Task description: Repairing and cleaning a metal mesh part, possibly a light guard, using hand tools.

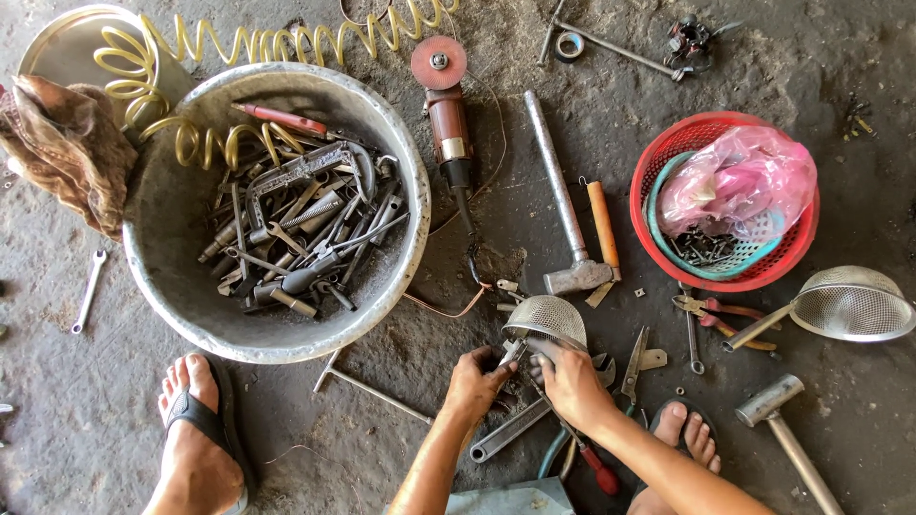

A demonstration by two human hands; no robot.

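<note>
A small metal mesh strainer [547,320] lies on the dirty concrete floor in front of me. My left hand [474,383] grips the strainer's handle end at its near rim. My right hand [573,385] is closed on a thin tool with a red handle [599,469], its tip pressed at the same joint of the strainer. Under my hands lie a large adjustable wrench [510,430] and a pair of snips [634,362].
A big metal basin [181,286] of spanners and tools stands at left. An angle grinder [448,114], two hammers [563,205] [782,429], a second strainer [849,303], pliers [711,310] and a red basket [668,243] with a pink bag surround me. My sandalled feet [196,429] flank the work.
</note>
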